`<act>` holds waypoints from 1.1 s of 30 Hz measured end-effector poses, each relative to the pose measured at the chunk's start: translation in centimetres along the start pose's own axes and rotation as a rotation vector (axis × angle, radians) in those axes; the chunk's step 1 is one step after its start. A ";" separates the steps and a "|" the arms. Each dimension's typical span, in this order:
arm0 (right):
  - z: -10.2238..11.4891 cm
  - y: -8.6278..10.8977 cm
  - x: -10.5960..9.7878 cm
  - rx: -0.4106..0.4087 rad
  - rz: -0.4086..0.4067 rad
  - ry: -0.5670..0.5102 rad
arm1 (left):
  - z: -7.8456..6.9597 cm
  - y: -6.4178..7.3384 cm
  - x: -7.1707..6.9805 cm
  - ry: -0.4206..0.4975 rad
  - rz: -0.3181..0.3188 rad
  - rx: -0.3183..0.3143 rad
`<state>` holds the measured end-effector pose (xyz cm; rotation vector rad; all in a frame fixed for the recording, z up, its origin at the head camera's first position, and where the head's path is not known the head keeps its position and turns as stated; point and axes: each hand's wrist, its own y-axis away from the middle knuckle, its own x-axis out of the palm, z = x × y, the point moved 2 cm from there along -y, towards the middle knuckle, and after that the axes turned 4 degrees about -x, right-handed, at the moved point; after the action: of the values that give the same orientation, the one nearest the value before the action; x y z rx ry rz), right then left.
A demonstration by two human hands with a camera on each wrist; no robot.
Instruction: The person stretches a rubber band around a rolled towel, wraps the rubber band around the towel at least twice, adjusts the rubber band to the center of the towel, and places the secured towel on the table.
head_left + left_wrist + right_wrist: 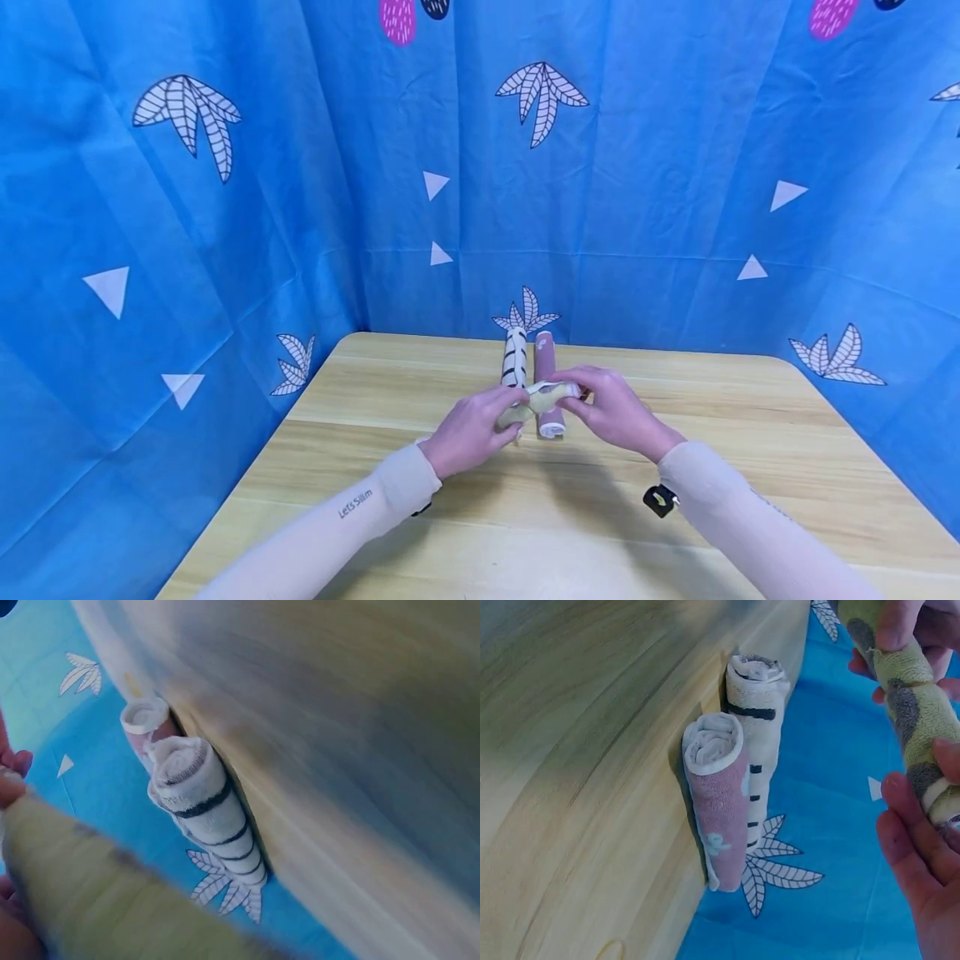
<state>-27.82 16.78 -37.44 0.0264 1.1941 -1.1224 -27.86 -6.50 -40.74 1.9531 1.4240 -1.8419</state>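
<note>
Between both hands a rolled green towel (913,705) with grey patches is held above the wooden table. My left hand (472,427) grips its left end, and my right hand (613,410) holds the right end with thumb and fingers. Just beyond and below lie two other rolled towels side by side. One is white with black stripes (759,724); the other is pink (718,796) with a white spiral end and pale blue motifs. In the left wrist view the green towel (112,892) fills the lower left, blurred, and the striped roll (202,806) stands out behind it.
The wooden table (360,500) runs back to a blue curtain (637,183) printed with leaves and triangles. The curtain also hangs along the left side. A small black device (660,501) sits at the right wrist, below the sleeve.
</note>
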 end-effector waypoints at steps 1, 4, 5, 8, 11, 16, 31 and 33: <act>0.0 0.0 0.0 0.009 -0.002 -0.002 | -0.1 0.0 0.0 -0.025 -0.012 0.023; 0.1 0.0 -0.1 0.031 -0.009 0.006 | -0.3 0.0 -0.1 -0.101 -0.035 0.077; 0.1 0.0 -0.1 0.036 -0.012 0.011 | -0.4 -0.1 -0.2 -0.122 -0.037 0.095; 0.1 -0.1 0.0 0.047 -0.016 0.031 | -0.6 -0.3 -0.4 -0.178 -0.026 0.120; 0.2 -0.2 0.1 0.057 -0.015 0.042 | -0.8 -0.6 -0.3 -0.209 -0.006 0.103; 0.4 -0.5 0.3 0.086 0.005 0.031 | -0.8 -0.6 0.1 -0.212 -0.015 0.098; -0.5 0.0 -0.2 0.276 0.054 -0.186 | 0.9 0.4 -0.2 -0.162 0.020 0.046; -0.6 0.1 -0.1 0.299 0.073 -0.205 | 1.0 0.3 -0.1 -0.132 0.053 0.005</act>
<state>-28.21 17.19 -37.67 0.1782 0.8310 -1.2003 -28.34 -7.33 -41.09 1.8160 1.3172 -1.9134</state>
